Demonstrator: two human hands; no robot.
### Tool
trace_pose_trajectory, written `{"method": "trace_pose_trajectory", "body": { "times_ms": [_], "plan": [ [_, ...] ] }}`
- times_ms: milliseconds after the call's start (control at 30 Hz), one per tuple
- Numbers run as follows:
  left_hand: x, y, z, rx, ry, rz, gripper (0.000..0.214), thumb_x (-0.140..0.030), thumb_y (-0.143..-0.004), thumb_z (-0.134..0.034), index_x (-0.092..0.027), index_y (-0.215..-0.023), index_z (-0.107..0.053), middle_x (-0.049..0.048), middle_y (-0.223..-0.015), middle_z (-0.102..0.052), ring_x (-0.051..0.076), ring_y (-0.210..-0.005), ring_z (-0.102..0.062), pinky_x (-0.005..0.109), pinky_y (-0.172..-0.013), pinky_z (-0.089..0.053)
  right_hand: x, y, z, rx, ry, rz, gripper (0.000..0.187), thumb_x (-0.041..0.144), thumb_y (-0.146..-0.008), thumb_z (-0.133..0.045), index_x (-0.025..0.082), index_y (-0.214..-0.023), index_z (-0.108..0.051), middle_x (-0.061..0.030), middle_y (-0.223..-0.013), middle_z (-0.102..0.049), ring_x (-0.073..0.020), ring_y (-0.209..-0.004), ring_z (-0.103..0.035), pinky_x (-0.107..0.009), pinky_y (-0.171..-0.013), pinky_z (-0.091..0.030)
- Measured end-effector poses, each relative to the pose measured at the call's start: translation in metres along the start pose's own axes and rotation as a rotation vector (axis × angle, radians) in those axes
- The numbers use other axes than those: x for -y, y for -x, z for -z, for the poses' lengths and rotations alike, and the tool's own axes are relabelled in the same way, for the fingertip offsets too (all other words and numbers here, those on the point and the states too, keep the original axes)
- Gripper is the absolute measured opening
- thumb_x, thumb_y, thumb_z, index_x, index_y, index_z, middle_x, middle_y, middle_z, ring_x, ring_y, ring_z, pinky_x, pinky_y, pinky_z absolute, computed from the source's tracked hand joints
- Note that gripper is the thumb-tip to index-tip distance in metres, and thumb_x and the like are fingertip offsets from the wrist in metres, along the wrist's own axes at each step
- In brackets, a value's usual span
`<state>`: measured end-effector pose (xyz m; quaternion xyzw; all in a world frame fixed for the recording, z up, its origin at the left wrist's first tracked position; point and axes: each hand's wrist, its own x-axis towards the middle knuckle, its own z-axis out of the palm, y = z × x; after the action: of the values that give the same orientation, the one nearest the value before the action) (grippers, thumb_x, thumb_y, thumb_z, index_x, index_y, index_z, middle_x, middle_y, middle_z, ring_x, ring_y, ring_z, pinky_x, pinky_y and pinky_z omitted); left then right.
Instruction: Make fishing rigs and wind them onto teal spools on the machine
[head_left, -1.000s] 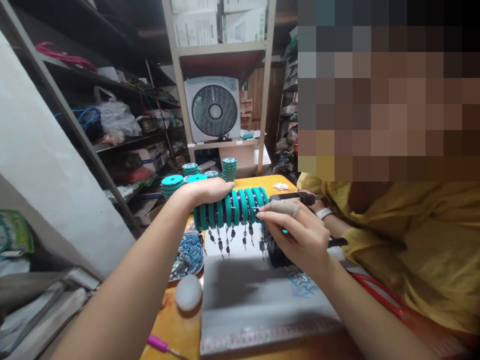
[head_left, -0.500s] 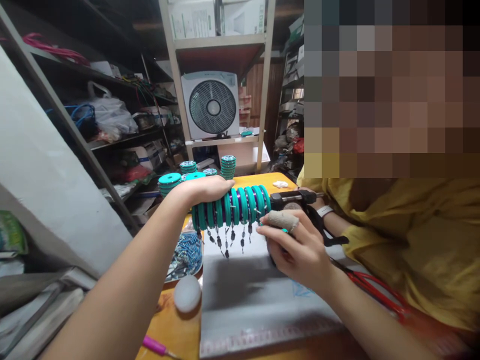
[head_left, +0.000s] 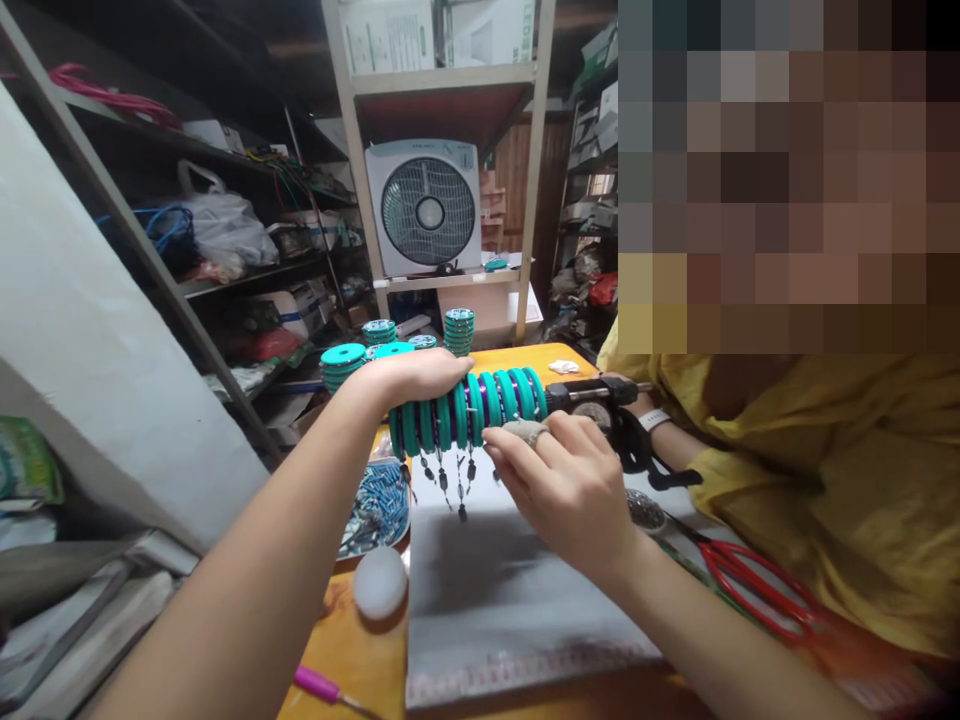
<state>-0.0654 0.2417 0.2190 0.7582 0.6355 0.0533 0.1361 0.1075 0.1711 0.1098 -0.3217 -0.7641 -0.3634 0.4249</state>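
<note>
The left hand (head_left: 431, 375) lies over the back of a row of green spools (head_left: 486, 402), its fingers hidden behind them; whether it grips them I cannot tell. The right hand (head_left: 570, 480) is at the row's near side, thumb and index fingertip close together in a narrow pinch; whether anything small is between them is unclear. A grey wrap (head_left: 525, 431) covers one of its fingers. Dark beaded strands (head_left: 442, 472) hang from the spools between the hands. Beyond the right hand, a black fixture (head_left: 622, 390) adjoins the row's end. Below both hands a white sheet (head_left: 517, 610) covers part of the table (head_left: 517, 354). Small blue pieces (head_left: 381, 510) and a round white object (head_left: 379, 583) lie below the left hand; red-handled scissors (head_left: 757, 590) lie to the right of the right hand. More green spools (head_left: 343, 358) stand stacked beyond the left wrist.
</note>
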Motion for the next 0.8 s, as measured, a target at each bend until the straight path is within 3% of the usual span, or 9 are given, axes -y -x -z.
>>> {"method": "trace_pose_trajectory", "body": {
  "times_ms": [400,667,800],
  "plan": [
    [0.0009,-0.0003,0.0012,0.008,-0.026,-0.018,0.059,-0.058,-0.091,-0.031,-0.017,-0.116,-0.065,0.0132,-0.139,-0.058,0.03,-0.119,-0.059,0.037,-0.097,-0.045,0.0075,-0.0084,0.0031,0.0,-0.161,-0.076,0.016,0.012,-0.084,-0.06,0.015,-0.085,-0.076,-0.0045,-0.06,-0.049,-0.0202,-0.066,-0.046,-0.032,-0.064,-0.043],
    [0.0023,-0.0004,0.0005,-0.011,0.003,-0.013,0.06,-0.059,-0.09,-0.032,-0.019,-0.122,-0.064,0.0129,-0.143,-0.054,0.03,-0.123,-0.057,0.039,-0.098,-0.045,0.0037,-0.0053,0.0012,0.011,-0.122,-0.046,0.015,0.016,-0.087,-0.061,0.017,-0.083,-0.075,-0.0034,-0.061,-0.051,-0.0187,-0.062,-0.048,-0.031,-0.059,-0.037],
    [0.003,-0.0027,-0.0007,-0.034,0.04,0.008,0.055,-0.057,-0.089,-0.037,-0.02,-0.115,-0.068,0.0135,-0.138,-0.058,0.031,-0.118,-0.061,0.042,-0.093,-0.048,0.0009,-0.0044,0.0017,-0.003,-0.114,-0.013,0.013,0.017,-0.086,-0.061,0.016,-0.08,-0.073,-0.0022,-0.058,-0.052,-0.0172,-0.057,-0.048,-0.032,-0.055,-0.034]
  ]
}}
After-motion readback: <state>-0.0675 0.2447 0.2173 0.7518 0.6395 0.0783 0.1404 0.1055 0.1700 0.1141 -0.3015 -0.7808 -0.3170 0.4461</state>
